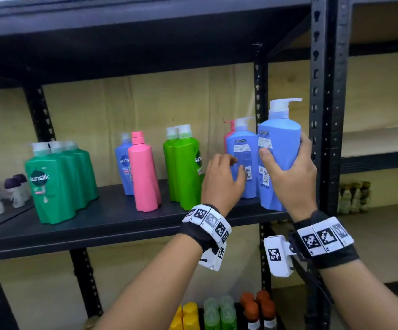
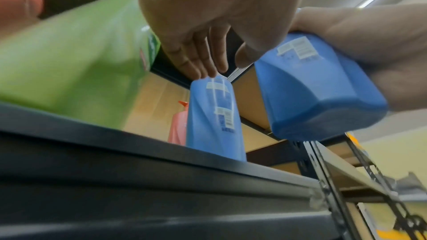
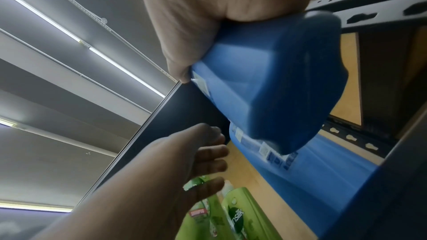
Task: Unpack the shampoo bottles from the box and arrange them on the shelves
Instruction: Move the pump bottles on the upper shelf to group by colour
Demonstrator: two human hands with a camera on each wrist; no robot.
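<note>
My right hand [image 1: 285, 151] grips a blue pump bottle [image 1: 281, 132] round its middle. It is upright in the head view, and its base [image 2: 323, 116] hovers just above the front right corner of the black shelf [image 1: 112, 225]. Left of it, a second blue pump bottle [image 1: 240, 148] stands on the shelf. My left hand [image 1: 224, 172] reaches to this bottle with loose fingers [image 2: 203, 61] at its label side and holds nothing. From the right wrist, the held bottle [image 3: 265, 83] fills the middle of the picture. No box is in view.
On the same shelf stand three dark green bottles [image 1: 57, 182], a pink one [image 1: 143, 172] with a blue one behind, two light green ones [image 1: 186, 167] and a pink pump bottle [image 1: 229, 132]. A black upright post [image 1: 324, 115] rises right beside the held bottle. Coloured bottles [image 1: 217, 315] fill the shelf below.
</note>
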